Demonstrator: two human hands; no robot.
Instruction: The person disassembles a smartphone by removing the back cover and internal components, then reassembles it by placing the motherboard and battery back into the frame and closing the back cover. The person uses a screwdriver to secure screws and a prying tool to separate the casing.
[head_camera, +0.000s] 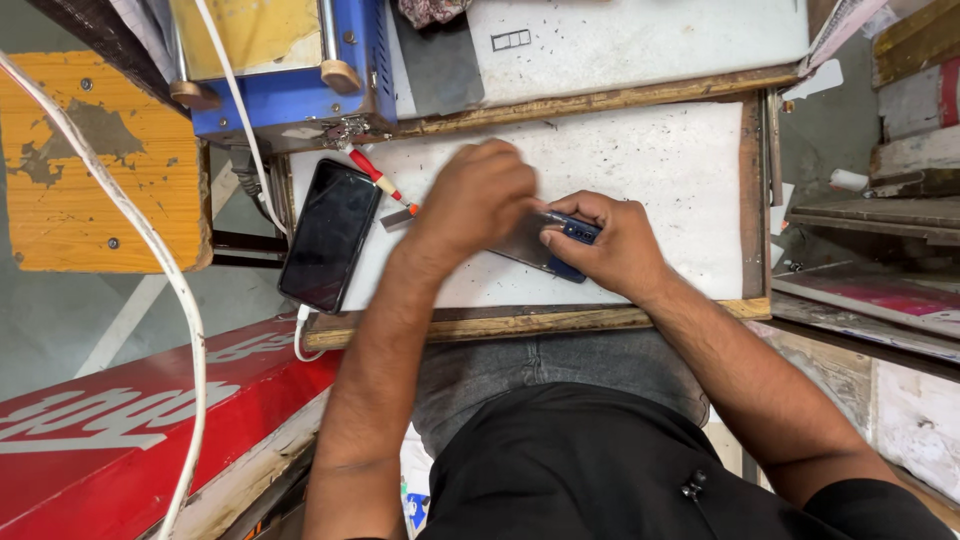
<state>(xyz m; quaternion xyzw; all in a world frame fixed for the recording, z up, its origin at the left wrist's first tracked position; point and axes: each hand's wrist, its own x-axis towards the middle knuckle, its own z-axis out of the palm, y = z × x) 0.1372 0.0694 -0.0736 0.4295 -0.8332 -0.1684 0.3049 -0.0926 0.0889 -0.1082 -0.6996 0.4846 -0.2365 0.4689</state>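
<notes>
Both hands together over blue phone (570, 240) on white surface (650, 170): right hand (610, 245) clamps its end, left hand (475, 200) presses a thin tool; likely prying—next needs steady leverage.

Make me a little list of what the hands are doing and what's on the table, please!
Left hand: lies on top of the blue phone, covering most of it
Right hand: grips the phone's right end
Worktop: white board, speckled with bits
Black phone: flat at the board's left edge, screen dark
Red-handled tool: lies beside the black phone
Blue machine: behind, upper left
</notes>
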